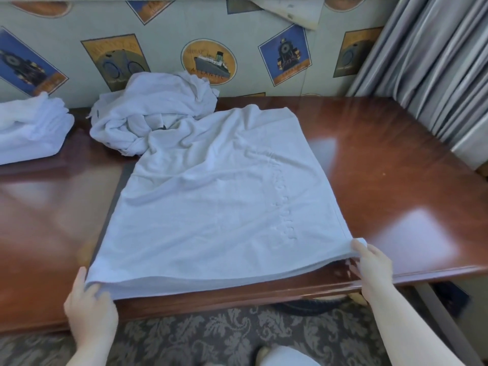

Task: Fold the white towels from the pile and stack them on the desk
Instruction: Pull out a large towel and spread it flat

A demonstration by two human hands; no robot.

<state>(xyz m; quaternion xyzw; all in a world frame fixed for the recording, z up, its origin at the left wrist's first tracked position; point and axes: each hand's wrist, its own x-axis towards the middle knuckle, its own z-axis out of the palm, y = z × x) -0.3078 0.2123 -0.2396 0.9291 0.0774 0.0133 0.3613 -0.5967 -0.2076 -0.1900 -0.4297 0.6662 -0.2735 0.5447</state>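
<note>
A white towel (211,202) lies spread, doubled over, across the glossy brown desk (383,180), its near edge at the desk's front. My left hand (88,299) pinches the towel's near left corner. My right hand (373,265) pinches the near right corner, which is lifted a little off the wood. The towel's far end runs up to a crumpled pile of white towels (155,112) by the wall. A stack of folded white towels (29,130) sits at the desk's far left.
Wallpaper with ship and train pictures (208,60) backs the desk. Grey curtains (433,62) hang at the right. Patterned carpet (224,336) lies below the desk's front edge, with a dark object (311,305) under the desk.
</note>
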